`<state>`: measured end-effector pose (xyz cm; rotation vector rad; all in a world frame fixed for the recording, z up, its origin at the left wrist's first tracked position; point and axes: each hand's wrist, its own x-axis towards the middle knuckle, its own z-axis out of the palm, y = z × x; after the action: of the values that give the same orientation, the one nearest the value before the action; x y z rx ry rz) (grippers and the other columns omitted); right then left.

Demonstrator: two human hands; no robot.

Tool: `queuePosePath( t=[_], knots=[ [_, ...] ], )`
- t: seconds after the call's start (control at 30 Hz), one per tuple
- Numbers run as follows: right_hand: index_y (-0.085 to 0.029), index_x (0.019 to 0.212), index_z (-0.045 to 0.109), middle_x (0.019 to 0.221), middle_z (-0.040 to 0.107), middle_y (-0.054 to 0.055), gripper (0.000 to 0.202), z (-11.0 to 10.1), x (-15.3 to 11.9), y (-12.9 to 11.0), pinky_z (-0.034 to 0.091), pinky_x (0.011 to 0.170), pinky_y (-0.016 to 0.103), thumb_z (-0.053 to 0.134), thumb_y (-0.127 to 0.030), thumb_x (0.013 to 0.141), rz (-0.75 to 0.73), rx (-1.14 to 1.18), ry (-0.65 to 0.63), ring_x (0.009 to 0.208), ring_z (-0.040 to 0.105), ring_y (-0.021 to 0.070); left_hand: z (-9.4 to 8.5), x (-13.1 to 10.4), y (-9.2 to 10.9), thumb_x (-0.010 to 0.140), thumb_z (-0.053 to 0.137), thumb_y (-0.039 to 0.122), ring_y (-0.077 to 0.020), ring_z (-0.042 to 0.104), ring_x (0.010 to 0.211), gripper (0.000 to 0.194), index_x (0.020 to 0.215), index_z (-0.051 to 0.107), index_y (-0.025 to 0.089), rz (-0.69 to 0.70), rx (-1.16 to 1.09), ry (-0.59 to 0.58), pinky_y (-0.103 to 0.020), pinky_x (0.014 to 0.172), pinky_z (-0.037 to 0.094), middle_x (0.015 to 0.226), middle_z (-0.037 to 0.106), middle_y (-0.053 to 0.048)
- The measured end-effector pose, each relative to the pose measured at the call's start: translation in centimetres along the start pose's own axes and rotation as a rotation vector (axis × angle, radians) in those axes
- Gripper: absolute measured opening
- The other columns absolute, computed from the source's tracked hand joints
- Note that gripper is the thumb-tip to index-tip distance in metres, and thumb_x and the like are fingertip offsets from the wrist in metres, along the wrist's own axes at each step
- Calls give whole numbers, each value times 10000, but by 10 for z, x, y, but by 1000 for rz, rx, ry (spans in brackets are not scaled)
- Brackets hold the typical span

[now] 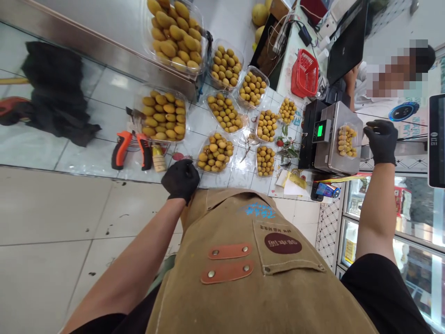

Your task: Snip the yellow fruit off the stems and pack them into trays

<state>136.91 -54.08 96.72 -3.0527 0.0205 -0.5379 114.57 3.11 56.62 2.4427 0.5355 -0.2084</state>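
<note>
My left hand (181,179), in a black glove, is curled into a fist at the counter's near edge, with nothing visible in it. Just past it stands a clear plastic box of yellow-brown longans (215,153). My right hand (382,141), also black-gloved, hangs by the right side of a steel weighing scale (328,153), fingers bent with a gap to the thumb and no object showing between them. On the scale's plate sits a small box of longans (346,140), apart from my fingers. The scale has a lit green display (320,131).
More longan boxes (227,67) cover the middle of the tiled counter (114,88). Orange-handled pruning shears (132,146) and a black cloth bag (60,88) lie left. A red basket (305,74) and a laptop (347,41) stand behind, near a seated person (373,83).
</note>
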Motion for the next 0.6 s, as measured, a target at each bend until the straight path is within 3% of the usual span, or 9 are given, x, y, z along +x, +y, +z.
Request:
queuePosePath(
  t=[0.1, 0.27, 0.37, 0.43, 0.5, 0.6],
  knots=[
    [-182, 1020, 865, 1280, 772, 235, 284, -10, -1, -24, 650, 821, 326, 859, -27, 783, 41, 100, 28, 1012, 791, 202, -3, -1, 3, 1080, 512, 327, -315, 701, 1156, 429, 1368, 753, 121, -24, -25, -29, -405, 960, 497, 1255, 794, -181],
    [-212, 1052, 869, 1315, 748, 208, 304, -31, -6, -70, 658, 882, 393, 849, -31, 809, -59, 127, 35, 1122, 756, 228, -6, -1, 5, 1068, 494, 319, -314, 693, 1153, 434, 1351, 756, 122, -5, -24, -40, -408, 963, 496, 1268, 793, -185],
    [-212, 1077, 857, 1309, 742, 196, 262, -26, -12, -95, 658, 934, 441, 825, -89, 848, -118, 194, 48, 1191, 746, 254, -3, 0, 3, 1050, 499, 336, -320, 704, 1149, 430, 1327, 763, 140, 2, -22, -11, -407, 950, 509, 1238, 802, -177],
    [-197, 1097, 840, 1302, 738, 191, 221, -1, -26, -116, 648, 997, 458, 803, -148, 885, -141, 286, 75, 1227, 742, 258, -2, -1, 2, 1036, 507, 346, -345, 715, 1175, 426, 1314, 767, 153, -10, -25, -3, -423, 962, 520, 1229, 802, -180],
    [-188, 1105, 819, 1286, 736, 174, 189, 40, -51, -148, 631, 1068, 472, 780, -229, 924, -124, 413, 59, 1242, 737, 255, -2, -4, 3, 1021, 517, 340, -373, 720, 1206, 425, 1307, 771, 155, -17, -32, -16, -444, 983, 528, 1238, 800, -195],
    [-204, 1090, 804, 1290, 724, 143, 227, 117, -105, -212, 646, 1062, 501, 781, -387, 957, -88, 650, -214, 1220, 735, 275, -3, -8, 6, 1010, 531, 325, -390, 722, 1207, 408, 1287, 774, 150, -15, -70, -30, -464, 997, 533, 1250, 793, -223]
  ],
)
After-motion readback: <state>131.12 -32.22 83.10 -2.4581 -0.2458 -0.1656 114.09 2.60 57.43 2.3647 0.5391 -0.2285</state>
